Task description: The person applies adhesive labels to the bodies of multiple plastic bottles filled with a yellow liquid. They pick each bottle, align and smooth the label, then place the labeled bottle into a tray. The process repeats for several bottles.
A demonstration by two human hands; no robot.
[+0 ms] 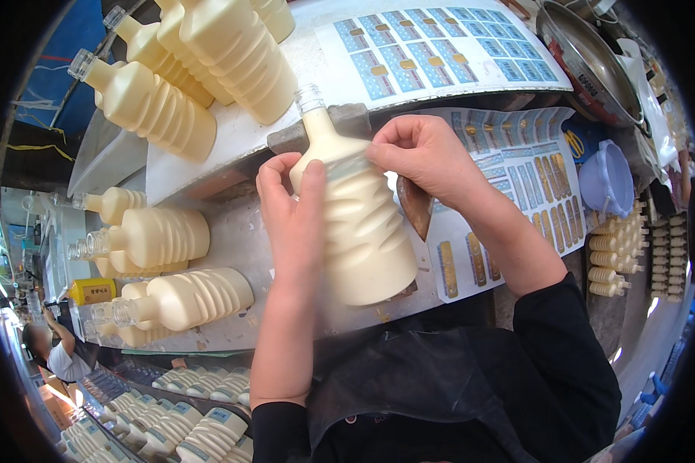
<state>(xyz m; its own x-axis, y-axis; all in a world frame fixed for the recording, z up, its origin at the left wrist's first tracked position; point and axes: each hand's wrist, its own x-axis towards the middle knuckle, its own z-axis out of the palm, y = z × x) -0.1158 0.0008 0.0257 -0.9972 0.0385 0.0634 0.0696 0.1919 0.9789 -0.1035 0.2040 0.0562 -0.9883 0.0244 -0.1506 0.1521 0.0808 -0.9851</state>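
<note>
A cream bottle (pixel 367 266) with a ribbed body and clear threaded neck leans in front of me, its neck pointing away. My left hand (pixel 292 208) grips its left side, thumb pressed on the shoulder and fingers curled round the edge. A pale, shiny label strip (pixel 349 167) lies across the shoulder. At the strip's right end, the thumb and forefinger of my right hand (pixel 421 158) are pinched together. Beneath that hand's curled fingers hangs a brown, flat, pointed tool (pixel 415 208), apparently held by them. The fingers' exact hold on it is hidden.
Printed label sheets lie on the raised white board (pixel 316 58) and on the worktable (pixel 235 224). More cream bottles (pixel 166 231) stand at left and far left. Beside them is a yellow container (pixel 93 291). A lavender bucket (pixel 606 181) and a metal pan (pixel 591 62) are at right.
</note>
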